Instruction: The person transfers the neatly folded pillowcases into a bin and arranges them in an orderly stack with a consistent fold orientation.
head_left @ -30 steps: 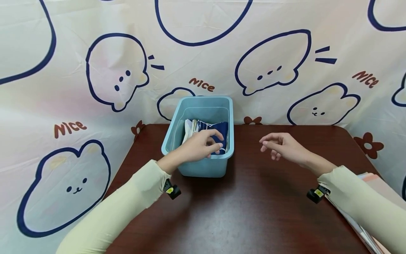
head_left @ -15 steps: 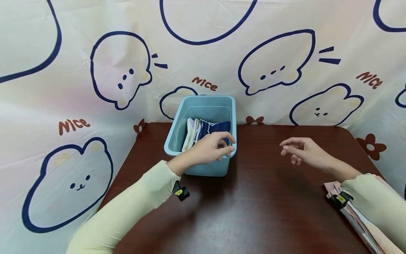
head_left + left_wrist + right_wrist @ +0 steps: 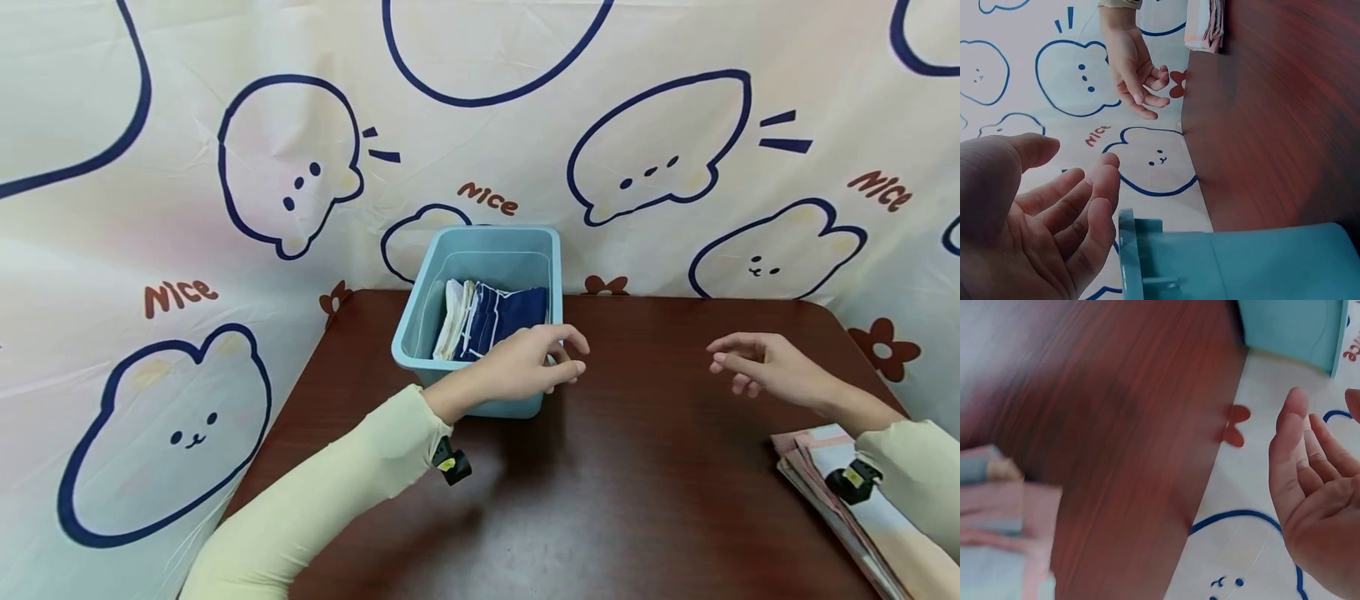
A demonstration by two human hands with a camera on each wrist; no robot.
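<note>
My left hand (image 3: 528, 362) hangs over the front right rim of a light blue plastic bin (image 3: 498, 254), fingers loosely bent and holding nothing. Inside the bin, toward its front, stand folded cloths: pale ones (image 3: 452, 321) on the left and a navy one with white lines (image 3: 517, 310) on the right. Further right, my right hand (image 3: 780, 367) hovers above the table with relaxed fingers and nothing in its grasp. Below its wrist lies a stack of folded pink, white and peach cloths (image 3: 900, 533). The left wrist view shows an upturned palm (image 3: 1041, 244) beside the bin wall (image 3: 1272, 262).
A dark reddish-brown table (image 3: 637, 483) carries the bin at its back left and the cloth stack at its right edge. Behind it hangs a pale curtain (image 3: 645, 100) printed with blue cartoon outlines, close to the bin's back.
Both hands have moved right; the left has shifted from over the bin's cloths to its right rim, baring the navy cloth. The right hand has moved toward the cloth stack, now more visible.
</note>
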